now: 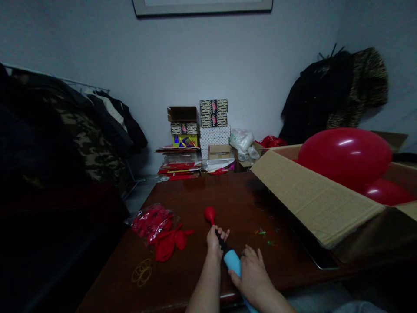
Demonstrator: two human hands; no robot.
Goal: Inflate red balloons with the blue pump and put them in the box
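Note:
A small, slightly swollen red balloon point(210, 214) sits on the black nozzle of a hand balloon pump point(232, 261) with a light-blue barrel. My left hand point(215, 240) is closed around the balloon's neck at the nozzle tip. Lower down, my right hand point(252, 274) grips the blue barrel, thumb on its left side. The pump's near end is partly hidden by that hand and runs off the bottom of the view. Left of my hands lies a clear bag of red balloons point(153, 224), with loose red balloons point(167, 243) spilling beside it.
On the brown table point(195, 195) lie yellow rubber bands point(142, 273), small coloured bands point(262, 232) and a phone-like dark slab point(321, 256). A cardboard box point(312, 195) at right holds large inflated red balloons point(345, 158). Stacked boxes point(215, 134) stand behind; clothes hang both sides.

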